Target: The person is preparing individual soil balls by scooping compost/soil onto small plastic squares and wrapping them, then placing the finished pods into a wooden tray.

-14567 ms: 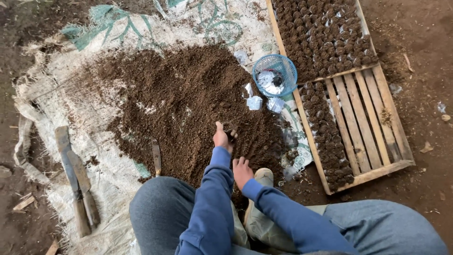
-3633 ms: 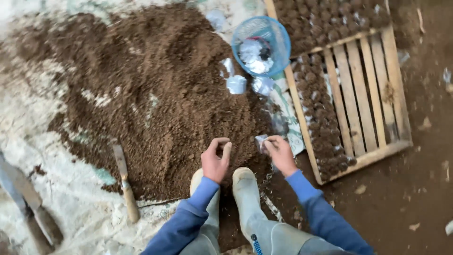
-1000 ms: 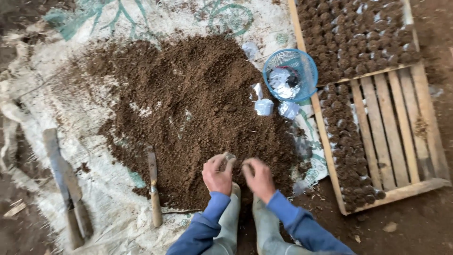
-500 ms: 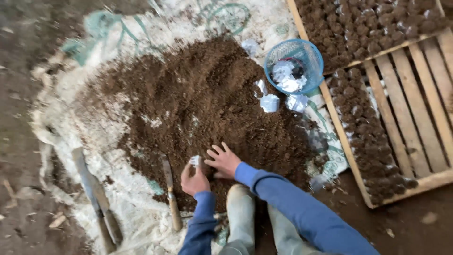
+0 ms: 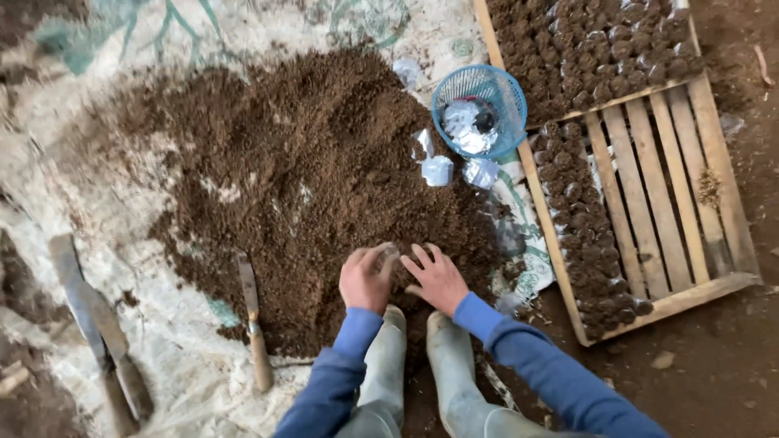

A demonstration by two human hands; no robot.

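Dirt ground w/ a pale woven tarp (image 5: 162,381) under a dark soil heap (image 5: 308,170). Left hand (image 5: 365,280) & right hand (image 5: 438,278) press together at the heap's near edge, possibly cupping a small bag; grip unclear.

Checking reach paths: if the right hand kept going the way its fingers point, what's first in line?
The right hand points up and left, already resting on the soil pile. Going on, it would just push into more soil; the left hand sits close beside that line. The small bags lie further off, to the right of it.
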